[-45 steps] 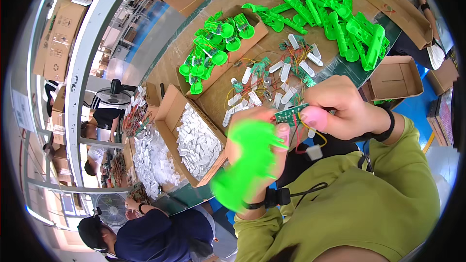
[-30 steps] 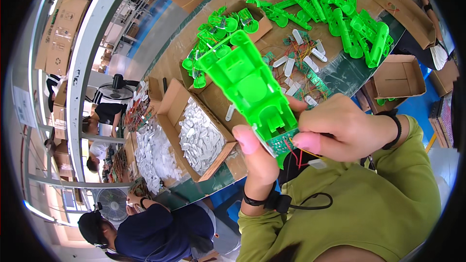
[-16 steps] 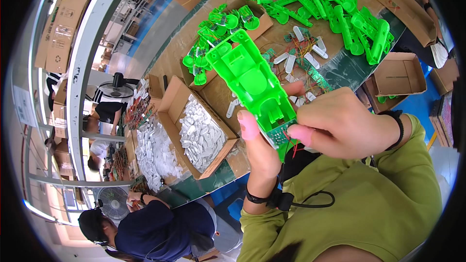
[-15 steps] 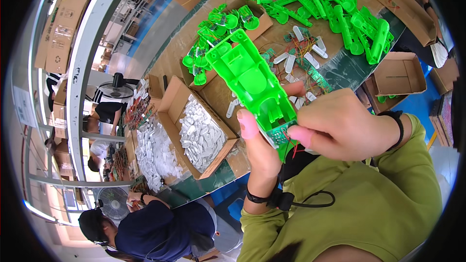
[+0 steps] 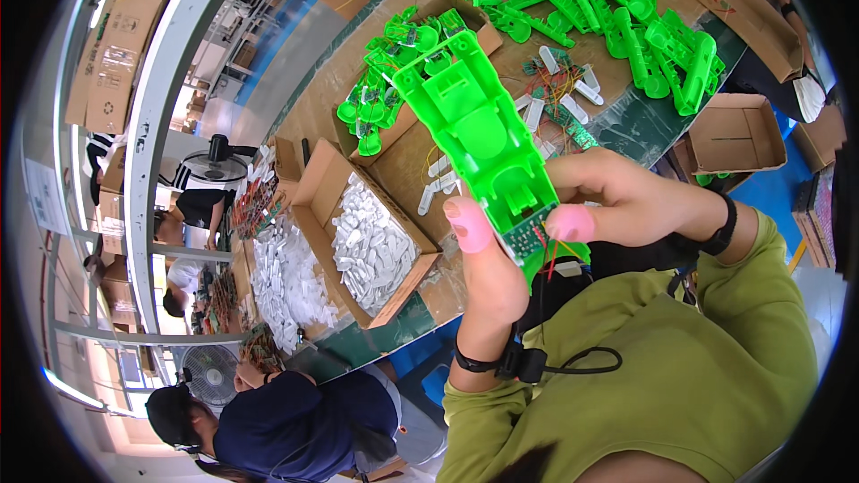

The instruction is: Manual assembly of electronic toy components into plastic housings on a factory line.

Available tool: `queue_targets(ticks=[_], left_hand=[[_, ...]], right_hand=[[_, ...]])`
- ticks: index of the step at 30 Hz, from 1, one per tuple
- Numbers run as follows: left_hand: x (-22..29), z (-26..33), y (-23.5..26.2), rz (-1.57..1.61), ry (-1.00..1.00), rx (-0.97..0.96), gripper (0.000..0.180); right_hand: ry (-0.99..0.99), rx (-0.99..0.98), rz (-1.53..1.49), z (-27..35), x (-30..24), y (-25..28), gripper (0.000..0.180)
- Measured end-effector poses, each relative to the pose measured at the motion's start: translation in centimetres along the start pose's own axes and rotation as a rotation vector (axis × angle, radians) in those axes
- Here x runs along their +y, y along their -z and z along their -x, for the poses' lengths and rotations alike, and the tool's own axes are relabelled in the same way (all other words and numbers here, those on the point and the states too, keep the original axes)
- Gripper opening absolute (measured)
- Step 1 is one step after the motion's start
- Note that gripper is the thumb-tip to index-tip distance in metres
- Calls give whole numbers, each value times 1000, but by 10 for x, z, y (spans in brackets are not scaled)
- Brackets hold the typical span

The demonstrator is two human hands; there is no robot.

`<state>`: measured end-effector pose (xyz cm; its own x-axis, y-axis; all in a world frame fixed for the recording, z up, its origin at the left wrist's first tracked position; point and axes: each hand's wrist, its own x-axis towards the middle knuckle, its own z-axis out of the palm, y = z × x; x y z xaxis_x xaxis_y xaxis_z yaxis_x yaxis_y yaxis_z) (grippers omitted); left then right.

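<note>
Housing of green moulded plastic is gripped along its side by the left hand; the circuit board at its near end is pinched by the right hand. The housing is judged light and stiff, best taken by its side walls; the thin wires are likely fragile. Beyond the hands, glossy curved green shells are heaped on the worktop; left of the hands, white pieces are piled in a cardboard carton.

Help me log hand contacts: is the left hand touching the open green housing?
Touching. The head view shows the left hand holding up the green housing, its thumb against the lower left edge.
</note>
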<state>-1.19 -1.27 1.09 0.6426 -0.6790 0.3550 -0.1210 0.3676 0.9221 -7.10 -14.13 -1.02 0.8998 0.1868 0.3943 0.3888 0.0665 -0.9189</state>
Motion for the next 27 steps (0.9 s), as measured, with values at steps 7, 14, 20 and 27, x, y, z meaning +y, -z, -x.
queue_targets(ticks=[7,14,20,27], left_hand=[[0,13,27,-662,-180,83,21],[17,12,17,-1209,-228,-39,11],[18,12,16,-1250,-250,-49,10],[24,13,18,-1283,-215,-150,8]], right_hand=[[-27,297,-187,6,3,-5,28],[13,322,-259,7,2,-9,30],[62,311,-316,10,8,-13,38],[26,307,-271,15,5,-16,39]])
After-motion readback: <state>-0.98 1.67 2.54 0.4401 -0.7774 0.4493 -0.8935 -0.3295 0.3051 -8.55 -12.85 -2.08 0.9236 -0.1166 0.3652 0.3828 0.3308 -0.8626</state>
